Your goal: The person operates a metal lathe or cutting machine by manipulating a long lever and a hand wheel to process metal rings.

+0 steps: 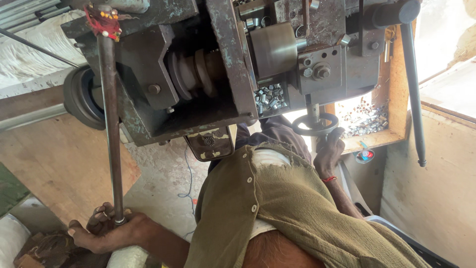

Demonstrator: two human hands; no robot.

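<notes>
My left hand (101, 229) is closed around the lower end of a long steel lever (111, 124), which rises to an old green-grey machine (148, 64). A red thread tuft (104, 21) is tied at the lever's top. My right hand (328, 153), with a red thread at the wrist, grips the rim of a small black handwheel (315, 124) under the machine's carriage. My olive shirt (277, 208) fills the lower middle.
A steel cylinder (274, 48) and a stepped pulley (196, 72) sit in the machine. Small metal pieces lie in a pocket (270, 97) and in a wooden tray (391, 134). A second dark lever (414, 99) hangs at the right. A blue cable (189, 173) crosses the floor.
</notes>
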